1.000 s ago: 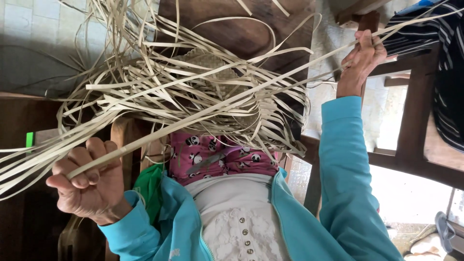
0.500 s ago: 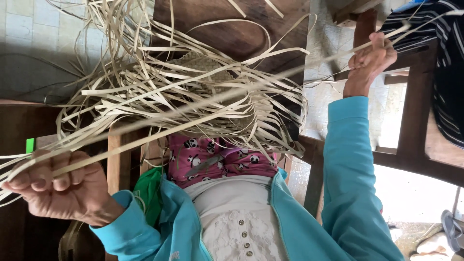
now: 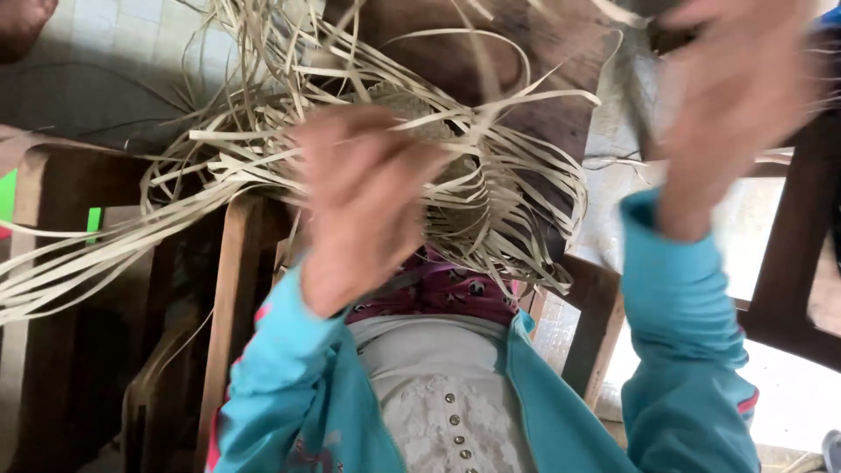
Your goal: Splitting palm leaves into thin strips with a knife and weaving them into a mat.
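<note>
Pale, flat straw strips (image 3: 289,153), loose and tangled around a partly woven tan straw piece (image 3: 455,188), spread just beyond and beside the left hand (image 3: 363,197), over the lap. They look light, springy and thin, likely to crease or split if bent sharply; best taken singly near the woven edge. A long bundle trails off to the left hand's outer side, its long axis running roughly level. The left hand is blurred over the weave; whether it grips a strip I cannot tell. The right hand (image 3: 740,105), raised well apart, is equally blurred. Dark wooden chair frames (image 3: 232,298) stand below both hands.
</note>
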